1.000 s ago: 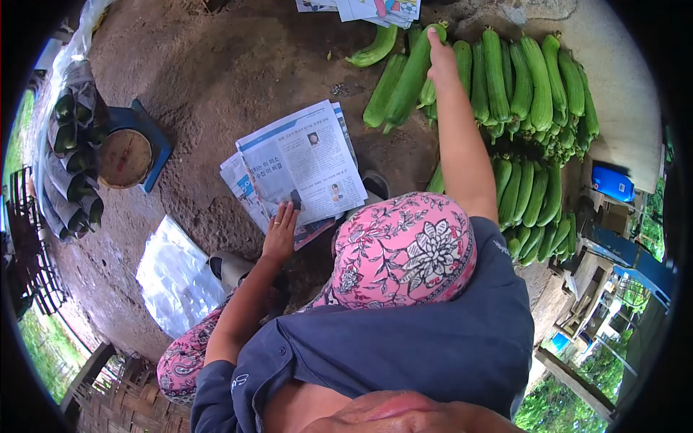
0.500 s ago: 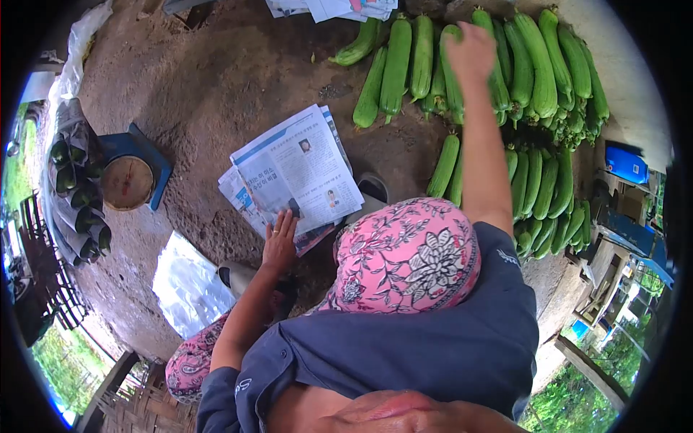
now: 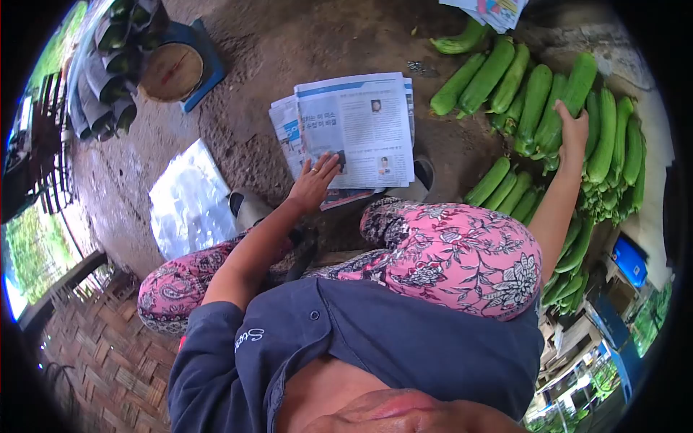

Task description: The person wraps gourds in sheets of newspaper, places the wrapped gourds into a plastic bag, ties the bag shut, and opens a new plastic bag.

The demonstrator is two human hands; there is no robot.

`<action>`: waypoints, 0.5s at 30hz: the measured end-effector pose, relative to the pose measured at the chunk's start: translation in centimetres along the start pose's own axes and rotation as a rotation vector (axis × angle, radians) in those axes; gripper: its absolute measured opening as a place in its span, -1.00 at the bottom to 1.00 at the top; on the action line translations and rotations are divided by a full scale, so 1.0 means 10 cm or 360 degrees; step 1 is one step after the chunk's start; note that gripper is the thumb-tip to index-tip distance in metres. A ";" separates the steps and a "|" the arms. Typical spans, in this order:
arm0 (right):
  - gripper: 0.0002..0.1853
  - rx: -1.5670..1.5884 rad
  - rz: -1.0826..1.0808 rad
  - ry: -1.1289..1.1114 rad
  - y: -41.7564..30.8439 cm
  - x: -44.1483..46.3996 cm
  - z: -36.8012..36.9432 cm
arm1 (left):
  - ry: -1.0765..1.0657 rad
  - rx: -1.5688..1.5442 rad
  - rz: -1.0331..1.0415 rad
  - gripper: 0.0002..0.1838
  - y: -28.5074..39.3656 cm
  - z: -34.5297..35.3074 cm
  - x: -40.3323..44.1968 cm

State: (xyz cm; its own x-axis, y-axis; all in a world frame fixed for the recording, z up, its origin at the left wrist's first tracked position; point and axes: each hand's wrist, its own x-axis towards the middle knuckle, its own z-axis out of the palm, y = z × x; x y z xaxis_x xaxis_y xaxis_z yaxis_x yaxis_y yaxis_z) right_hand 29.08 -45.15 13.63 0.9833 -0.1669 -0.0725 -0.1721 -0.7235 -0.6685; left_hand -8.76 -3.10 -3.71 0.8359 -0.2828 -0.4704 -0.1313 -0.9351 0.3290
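Note:
My left hand (image 3: 315, 183) rests with its fingers spread on the lower left part of a newspaper stack (image 3: 364, 133) on the ground. At the right, my right hand (image 3: 572, 130) has its fingers and thumb around the lower part of a long green gourd (image 3: 580, 83). That gourd lies over the row of other green gourds (image 3: 535, 101). A second group of gourds (image 3: 509, 189) sits nearer my knee, partly hidden by my right forearm.
A round-faced scale (image 3: 172, 72) with a blue frame stands at the upper left, beside gourds wrapped in dark paper (image 3: 112, 68). Clear plastic bags (image 3: 191, 202) lie left of my foot. More printed paper (image 3: 494, 11) is at the top. A blue container (image 3: 629, 261) is far right.
The view has shifted to the right. My right hand has moved from the left part of the gourd row farther right along it. My left hand has stayed on the newspaper.

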 end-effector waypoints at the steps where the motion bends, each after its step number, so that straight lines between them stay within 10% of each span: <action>1: -0.30 0.0341 -0.0019 -0.0077 -0.12 -0.20 0.10 | -0.0003 -0.0015 0.0021 -0.29 0.00 -0.02 -0.01; 11: -0.38 -0.0447 -0.1183 -0.1341 -0.70 -2.01 2.35 | 0.0261 0.0201 0.0101 -0.42 -0.07 0.33 -0.04; 15: -0.40 -0.0713 -0.1674 -0.1051 -0.41 -2.20 2.83 | 0.0384 0.0202 0.0079 -0.46 -0.06 0.39 -0.01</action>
State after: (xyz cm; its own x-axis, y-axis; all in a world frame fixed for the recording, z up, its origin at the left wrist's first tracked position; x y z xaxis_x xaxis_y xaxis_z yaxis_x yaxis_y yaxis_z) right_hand 9.84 -19.56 -3.04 0.4804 0.8711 -0.1026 0.8077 -0.4849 -0.3354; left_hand -10.86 -3.36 -7.06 0.9276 -0.2844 -0.2423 -0.2284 -0.9449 0.2345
